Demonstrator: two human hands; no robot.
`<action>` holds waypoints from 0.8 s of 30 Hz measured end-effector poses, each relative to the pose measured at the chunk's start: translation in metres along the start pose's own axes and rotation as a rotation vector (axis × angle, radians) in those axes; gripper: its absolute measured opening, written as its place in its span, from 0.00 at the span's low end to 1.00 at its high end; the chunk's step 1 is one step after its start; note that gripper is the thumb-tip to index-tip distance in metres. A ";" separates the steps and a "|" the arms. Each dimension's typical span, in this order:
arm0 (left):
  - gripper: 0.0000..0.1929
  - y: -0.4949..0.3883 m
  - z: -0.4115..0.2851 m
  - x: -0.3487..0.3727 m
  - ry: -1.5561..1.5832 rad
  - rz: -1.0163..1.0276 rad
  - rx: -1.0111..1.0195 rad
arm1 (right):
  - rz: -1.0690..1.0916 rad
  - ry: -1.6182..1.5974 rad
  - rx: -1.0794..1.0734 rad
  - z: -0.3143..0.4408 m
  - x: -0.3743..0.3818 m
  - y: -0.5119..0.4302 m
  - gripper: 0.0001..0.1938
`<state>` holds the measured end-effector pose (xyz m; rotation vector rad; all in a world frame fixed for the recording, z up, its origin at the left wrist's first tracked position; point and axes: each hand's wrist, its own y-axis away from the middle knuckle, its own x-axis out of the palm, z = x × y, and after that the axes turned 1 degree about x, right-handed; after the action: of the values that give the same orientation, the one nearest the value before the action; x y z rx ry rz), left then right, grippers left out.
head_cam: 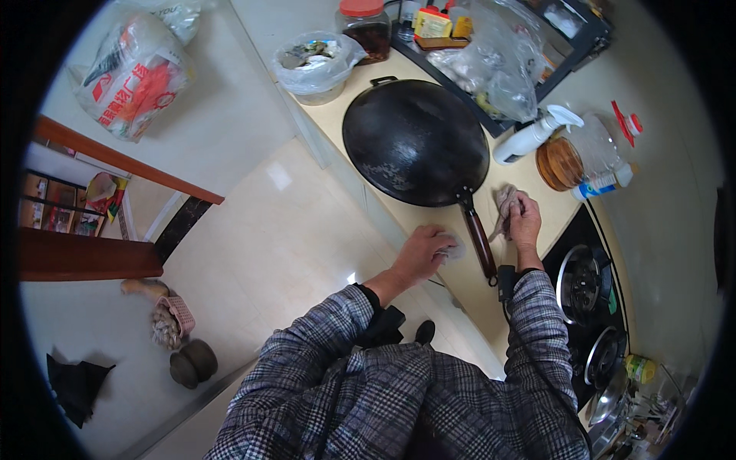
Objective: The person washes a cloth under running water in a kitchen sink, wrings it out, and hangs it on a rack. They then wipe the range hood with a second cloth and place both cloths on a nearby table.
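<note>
My left hand (425, 253) grips a crumpled pale, thin wad (454, 246), perhaps tissue or plastic film, over the counter's front edge. On the other side of the wok's wooden handle (478, 241), my right hand (524, 218) holds a bunched grey-brown cloth (506, 202) against the cream countertop (397, 221). The black wok (417, 144) lies upside down between the hands and the back of the counter, its dark, worn underside facing up. Its long handle points towards me, and a small loop handle (384, 80) shows at the far rim.
A spray bottle (535, 137) and an oil jug (560, 164) stand right of the wok. Farther back are a bag-lined tub (313, 66), a red-lidded jar (363, 29) and a dark rack (443, 72). A gas hob (583, 287) lies to my right.
</note>
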<state>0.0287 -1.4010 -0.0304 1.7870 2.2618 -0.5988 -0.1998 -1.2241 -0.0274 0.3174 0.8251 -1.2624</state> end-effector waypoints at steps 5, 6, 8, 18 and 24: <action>0.19 0.002 0.014 -0.009 -0.314 -0.042 0.148 | 0.110 0.411 -0.190 0.006 0.014 0.006 0.19; 0.19 0.003 0.019 -0.011 -0.295 0.036 0.149 | 0.156 0.381 -0.170 0.003 0.014 0.010 0.19; 0.19 0.005 0.027 -0.015 -0.265 0.215 0.134 | 0.159 0.348 -0.199 -0.003 0.008 0.017 0.17; 0.19 0.054 0.029 -0.094 0.923 0.203 -0.491 | 0.087 -0.846 0.365 0.055 -0.059 0.031 0.09; 0.20 0.099 0.016 -0.135 1.186 -0.059 -0.549 | 0.259 -1.035 0.263 0.159 -0.030 0.043 0.13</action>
<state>0.1562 -1.5086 -0.0101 1.9632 2.6271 1.3148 -0.1029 -1.2898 0.0919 -0.0482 -0.2613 -1.0863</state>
